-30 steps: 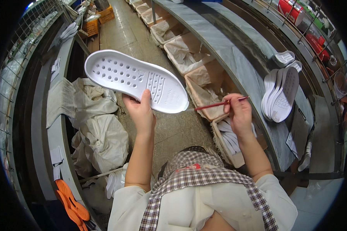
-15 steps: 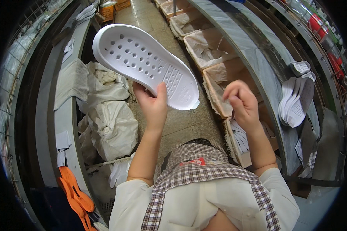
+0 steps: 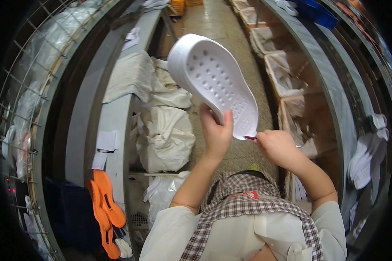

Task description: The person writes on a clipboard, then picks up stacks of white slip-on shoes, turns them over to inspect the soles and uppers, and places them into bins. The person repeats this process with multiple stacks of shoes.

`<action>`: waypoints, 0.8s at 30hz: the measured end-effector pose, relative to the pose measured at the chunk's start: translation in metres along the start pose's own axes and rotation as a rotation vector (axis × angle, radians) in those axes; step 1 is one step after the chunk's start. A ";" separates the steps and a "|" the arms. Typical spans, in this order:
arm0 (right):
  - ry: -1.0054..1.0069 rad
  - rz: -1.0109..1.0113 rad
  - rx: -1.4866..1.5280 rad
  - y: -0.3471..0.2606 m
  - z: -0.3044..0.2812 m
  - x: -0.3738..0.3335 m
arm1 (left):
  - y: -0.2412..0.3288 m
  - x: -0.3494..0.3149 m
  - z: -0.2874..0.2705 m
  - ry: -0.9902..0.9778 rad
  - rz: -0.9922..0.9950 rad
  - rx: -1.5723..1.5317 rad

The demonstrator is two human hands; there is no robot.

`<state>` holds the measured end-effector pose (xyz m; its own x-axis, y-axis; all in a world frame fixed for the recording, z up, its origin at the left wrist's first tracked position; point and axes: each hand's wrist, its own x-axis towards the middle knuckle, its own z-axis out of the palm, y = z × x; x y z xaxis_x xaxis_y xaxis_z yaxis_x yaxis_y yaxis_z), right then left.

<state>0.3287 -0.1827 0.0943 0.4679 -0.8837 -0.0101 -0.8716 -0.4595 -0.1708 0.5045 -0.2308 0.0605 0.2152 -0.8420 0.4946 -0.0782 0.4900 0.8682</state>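
A white shoe sole (image 3: 220,82) with rows of round dimples is held up in front of me. My left hand (image 3: 216,132) grips its near side edge, with the thumb on the dimpled face. The sole tilts, with its broad end up and to the left and its narrower end low on the right. My right hand (image 3: 278,148) is closed around a slim tool (image 3: 250,138). The tool's dark red end is at the sole's lower tip, and a thin silvery end sticks out on the hand's other side. Its exact kind does not show.
On the left bench (image 3: 117,165) lie a pale cloth (image 3: 130,76) and orange soles (image 3: 106,200). White sacks (image 3: 166,139) stand beside it. Lined bins (image 3: 283,74) run along the aisle's right side. White soles (image 3: 360,163) are stacked on the right bench.
My right hand has come down and in, bringing the tool to the sole's lower tip. The sole has turned more upright. The whole view has shifted, so the scene sits further right.
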 end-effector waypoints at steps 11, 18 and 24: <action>0.189 -0.001 1.042 0.086 -0.016 0.065 | -0.054 0.055 0.005 0.108 -0.134 0.066; 0.190 -0.010 1.621 0.185 0.009 0.090 | -0.105 0.136 0.030 0.253 -0.276 -0.056; -0.453 -0.146 0.964 0.192 0.079 0.123 | -0.145 0.197 0.045 0.282 -0.292 -0.188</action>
<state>0.2310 -0.3728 -0.0180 0.7416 -0.6195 -0.2573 -0.4130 -0.1194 -0.9029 0.5148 -0.4777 0.0342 0.4609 -0.8696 0.1773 0.1978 0.2954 0.9347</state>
